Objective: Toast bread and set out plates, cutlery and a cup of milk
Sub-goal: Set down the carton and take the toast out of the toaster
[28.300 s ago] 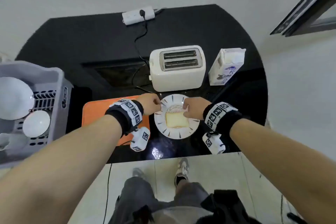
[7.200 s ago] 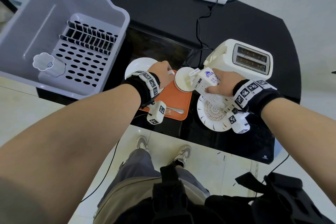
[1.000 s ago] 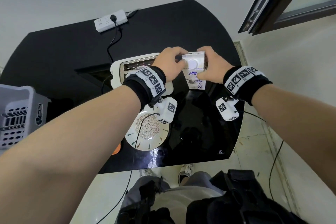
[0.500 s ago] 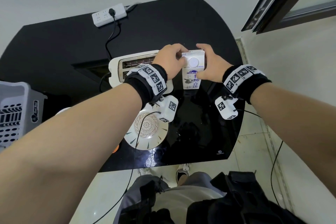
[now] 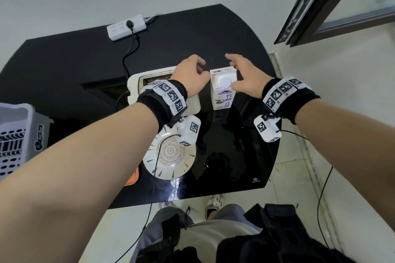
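A white milk carton [image 5: 223, 97] with a round white cap stands upright on the black table [image 5: 235, 151], just right of the white toaster [image 5: 134, 85]. My left hand [image 5: 190, 77] hovers at the carton's left side with its fingers loosely curled and nothing in them. To the carton's right, my right hand [image 5: 243, 77] has its fingers spread and its thumb close to the carton's edge. A patterned white plate [image 5: 171, 158] lies bare near the table's front edge, partly under my left wrist. My left forearm hides much of the toaster; no cup or cutlery shows.
A grey dish rack [image 5: 17, 134] stands at the far left. A sliver of the orange tray [image 5: 132, 177] shows beside the plate. A white power strip [image 5: 126, 28] lies at the back, its cord running to the toaster. The table's rounded right edge is close to the carton.
Half a second ago both hands gripped the carton's top. Now the fingers have come off it and spread apart, and the carton stands alone on the table.
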The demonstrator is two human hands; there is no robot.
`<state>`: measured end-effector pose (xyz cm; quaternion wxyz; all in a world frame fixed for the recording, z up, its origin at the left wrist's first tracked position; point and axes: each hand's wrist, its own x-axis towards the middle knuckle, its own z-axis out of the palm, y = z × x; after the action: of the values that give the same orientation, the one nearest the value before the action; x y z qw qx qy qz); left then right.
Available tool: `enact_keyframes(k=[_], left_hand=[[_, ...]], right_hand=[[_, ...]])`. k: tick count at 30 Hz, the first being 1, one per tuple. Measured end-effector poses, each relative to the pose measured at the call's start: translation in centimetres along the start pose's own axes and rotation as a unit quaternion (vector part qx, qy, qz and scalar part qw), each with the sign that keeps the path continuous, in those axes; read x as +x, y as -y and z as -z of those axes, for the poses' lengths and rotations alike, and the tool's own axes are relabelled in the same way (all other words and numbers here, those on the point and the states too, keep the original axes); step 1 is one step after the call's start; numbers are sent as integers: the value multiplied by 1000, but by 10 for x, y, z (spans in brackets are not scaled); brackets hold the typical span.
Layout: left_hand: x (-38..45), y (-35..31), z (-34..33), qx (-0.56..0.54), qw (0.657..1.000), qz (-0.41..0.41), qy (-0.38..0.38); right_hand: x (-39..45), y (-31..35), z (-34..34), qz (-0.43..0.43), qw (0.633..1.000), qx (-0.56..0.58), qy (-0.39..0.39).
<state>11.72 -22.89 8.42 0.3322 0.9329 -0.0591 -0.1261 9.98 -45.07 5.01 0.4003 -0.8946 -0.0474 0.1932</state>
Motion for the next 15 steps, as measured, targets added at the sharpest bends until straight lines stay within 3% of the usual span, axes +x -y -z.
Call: enact_keyframes(k=[7,11,15], left_hand=[[-25,40,70,9,996,52,-73],[-44,92,106,43,990,108,-77],[-61,154,129,-10,981,186,-61]], right_hand=[[-1,86,12,57,985,-140,-85],[16,133,-25,82,974,-206,-44],[31,167,-80,75,970,-233,2]])
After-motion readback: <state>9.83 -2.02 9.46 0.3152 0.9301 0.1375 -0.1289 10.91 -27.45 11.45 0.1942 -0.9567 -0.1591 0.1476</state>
